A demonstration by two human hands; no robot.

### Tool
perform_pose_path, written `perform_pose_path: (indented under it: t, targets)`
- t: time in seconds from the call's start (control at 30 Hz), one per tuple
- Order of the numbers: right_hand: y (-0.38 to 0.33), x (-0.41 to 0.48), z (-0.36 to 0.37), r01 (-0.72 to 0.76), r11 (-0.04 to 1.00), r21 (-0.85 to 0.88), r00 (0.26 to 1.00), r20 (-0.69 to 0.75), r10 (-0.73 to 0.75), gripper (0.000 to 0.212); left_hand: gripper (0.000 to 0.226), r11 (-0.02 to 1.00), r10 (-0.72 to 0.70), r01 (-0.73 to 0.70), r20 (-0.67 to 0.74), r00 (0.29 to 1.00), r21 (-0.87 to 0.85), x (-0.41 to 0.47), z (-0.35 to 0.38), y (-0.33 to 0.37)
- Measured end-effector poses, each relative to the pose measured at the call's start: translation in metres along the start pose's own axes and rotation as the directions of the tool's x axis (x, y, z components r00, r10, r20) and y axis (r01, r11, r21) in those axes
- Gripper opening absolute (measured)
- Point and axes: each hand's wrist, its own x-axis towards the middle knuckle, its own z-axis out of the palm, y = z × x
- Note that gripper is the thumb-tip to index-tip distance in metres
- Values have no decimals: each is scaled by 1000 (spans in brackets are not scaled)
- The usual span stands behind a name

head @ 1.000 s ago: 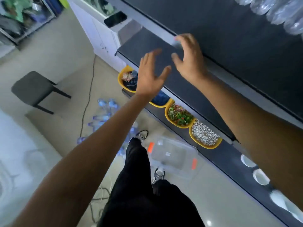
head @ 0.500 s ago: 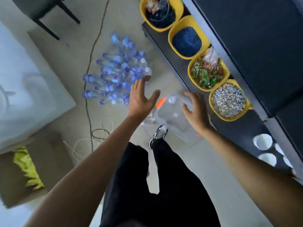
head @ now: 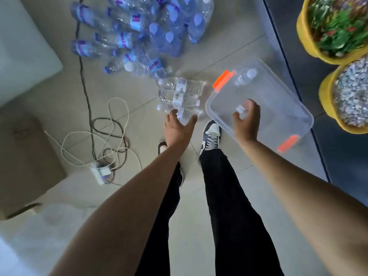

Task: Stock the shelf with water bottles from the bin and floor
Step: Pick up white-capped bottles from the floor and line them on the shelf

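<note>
A clear plastic bin [head: 278, 100] with orange latches lies on the floor by the dark shelf base. One water bottle [head: 246, 76] stands in its far corner. Three white-labelled bottles [head: 180, 96] lie side by side just left of the bin. Farther off is a heap of several blue-labelled bottles [head: 139, 30]. My left hand [head: 178, 128] is spread open over the nearest white-labelled bottle, thumb and fingers on either side, grip not closed. My right hand [head: 247, 120] hangs open over the bin's near part, holding nothing.
Two yellow tubs, one of green-red bits [head: 336, 30] and one of grey pebbles [head: 352, 92], sit on the low dark shelf [head: 298, 62] at right. Tangled cables and a power strip [head: 100, 172] lie at left. My feet [head: 211, 136] stand just behind the bottles. A white block [head: 22, 46] is far left.
My view has dropped from the shelf to the floor. Both hands have come down, the left toward the white-labelled bottles, the right over the bin.
</note>
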Motion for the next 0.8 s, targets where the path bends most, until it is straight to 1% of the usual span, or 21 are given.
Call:
perform_pose_path:
  t: [0.07, 0.13, 0.17, 0.23, 0.27, 0.3, 0.37, 0.4, 0.47, 0.53, 0.6, 0.73, 0.8]
  targets:
    - [26, 26, 36, -92, 992, 88, 994, -44, 96, 53, 79, 985, -165, 165, 2, 986, -50, 30, 34, -30]
    - [52, 55, 64, -170, 970, 174, 977, -99, 189, 53, 84, 950, -281, 280, 14, 960, -135, 59, 64, -55]
    - [64, 70, 74, -194, 958, 211, 968, -116, 222, 50, 86, 930, -321, 319, 21, 947, -183, 73, 80, -65]
    - [84, 97, 89, -214, 945, 246, 960, -125, 250, 47, 79, 901, -363, 356, 19, 932, -249, 93, 104, -78]
    - [91, 109, 94, -203, 948, 247, 960, -140, 242, 49, 73, 900, -352, 339, 1, 936, -274, 101, 113, -82]
    - [98, 121, 99, -187, 949, 253, 961, -151, 230, 56, 66, 914, -305, 283, -33, 952, -290, 109, 124, -83]
    - [104, 143, 104, -149, 936, 318, 964, -166, 209, 78, 53, 955, -142, 105, -118, 983, -278, 121, 142, -81]
    - [107, 155, 106, -132, 924, 358, 965, -168, 203, 87, 48, 959, -70, 27, -145, 987, -280, 126, 150, -76]
    - [105, 177, 108, -96, 902, 420, 968, -171, 183, 96, 38, 951, 14, -63, -161, 987, -302, 133, 163, -62]
    - [99, 195, 110, -68, 874, 482, 962, -199, 185, 92, 29, 924, 40, -101, -168, 985, -370, 140, 170, -49]
    - [93, 206, 111, -33, 864, 503, 951, -249, 182, 82, 27, 901, 18, -86, -162, 987, -426, 146, 170, -45]
    - [87, 196, 101, 35, 894, 446, 954, -283, 104, 65, 24, 876, 29, -92, -138, 990, -473, 141, 160, -43]
    - [83, 177, 94, 80, 898, 433, 951, -302, 61, 55, 24, 868, 53, -122, -155, 987, -481, 131, 150, -33]
